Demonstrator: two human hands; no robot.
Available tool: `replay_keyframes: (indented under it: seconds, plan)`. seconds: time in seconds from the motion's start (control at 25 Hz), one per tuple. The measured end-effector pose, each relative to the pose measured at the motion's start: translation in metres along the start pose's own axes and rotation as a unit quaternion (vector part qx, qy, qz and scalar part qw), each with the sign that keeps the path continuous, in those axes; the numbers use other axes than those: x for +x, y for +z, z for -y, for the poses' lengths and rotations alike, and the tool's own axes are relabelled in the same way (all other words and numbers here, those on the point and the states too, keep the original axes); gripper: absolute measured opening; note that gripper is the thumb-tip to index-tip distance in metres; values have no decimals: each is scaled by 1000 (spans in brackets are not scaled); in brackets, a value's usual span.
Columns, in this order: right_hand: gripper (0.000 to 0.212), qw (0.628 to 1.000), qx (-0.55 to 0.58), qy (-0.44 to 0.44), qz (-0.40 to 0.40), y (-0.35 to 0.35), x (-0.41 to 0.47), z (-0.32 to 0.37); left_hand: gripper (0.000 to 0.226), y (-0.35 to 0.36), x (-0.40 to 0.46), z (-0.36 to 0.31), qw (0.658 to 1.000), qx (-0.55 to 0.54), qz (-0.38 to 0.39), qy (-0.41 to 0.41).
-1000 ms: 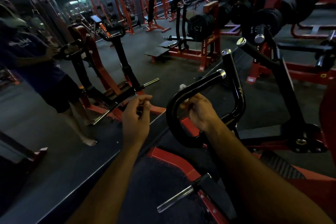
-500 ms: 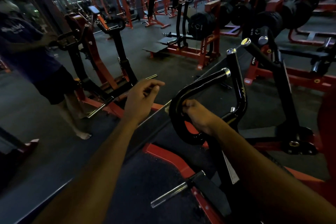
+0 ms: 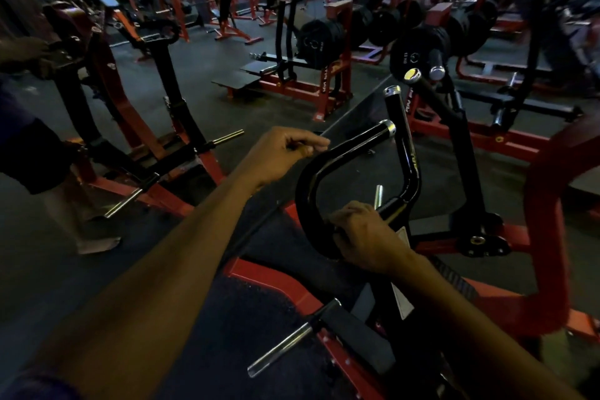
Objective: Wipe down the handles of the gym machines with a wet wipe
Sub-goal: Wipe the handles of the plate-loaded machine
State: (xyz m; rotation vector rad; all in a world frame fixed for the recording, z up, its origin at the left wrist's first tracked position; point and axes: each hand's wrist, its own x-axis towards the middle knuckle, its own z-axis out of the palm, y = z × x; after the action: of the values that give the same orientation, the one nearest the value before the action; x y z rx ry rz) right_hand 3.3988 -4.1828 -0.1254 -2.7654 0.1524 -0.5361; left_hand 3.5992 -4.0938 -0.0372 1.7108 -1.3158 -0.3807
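A black looped machine handle (image 3: 303, 195) with chrome end caps stands in front of me. My right hand (image 3: 365, 237) grips its lower bend, fingers wrapped round the tube. No wet wipe shows; whatever is under that palm is hidden. My left hand (image 3: 282, 153) hovers at the upper left of the loop, fingers loosely curled and holding nothing I can see, fingertips close to the upper bar. A second black handle bar (image 3: 433, 101) with a chrome cap rises behind to the right.
A person (image 3: 29, 146) stands at the left edge by another red and black machine (image 3: 168, 97). Loaded weight plates (image 3: 319, 39) sit on a rack behind. A chrome peg (image 3: 279, 352) juts out below, beside the red frame (image 3: 545, 204).
My left hand moved right and up to the handle's upper bar and its fingers curled. My right hand slid down the loop to its lower bend. The view shifted closer.
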Motion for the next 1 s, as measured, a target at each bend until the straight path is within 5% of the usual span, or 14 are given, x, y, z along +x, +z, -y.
replay_keyframes:
  seconds: [0.16,0.28,0.6,0.88,1.0]
  plan:
    - [22,942,153,184,-237,-32,8,7,28,6,17,13,995,-84,39,20]
    - [22,909,109,211,-344,-46,42,9,30,5,32,25,991,-101,78,43]
    - [23,942,3,145,-302,-19,55,38,36,10,72,33,970,-132,199,45]
    - [24,958,-115,48,-258,-2,29,70,38,37,90,34,962,-155,190,123]
    - [20,951,-93,101,-278,-9,37,72,48,43,84,44,960,-161,184,139]
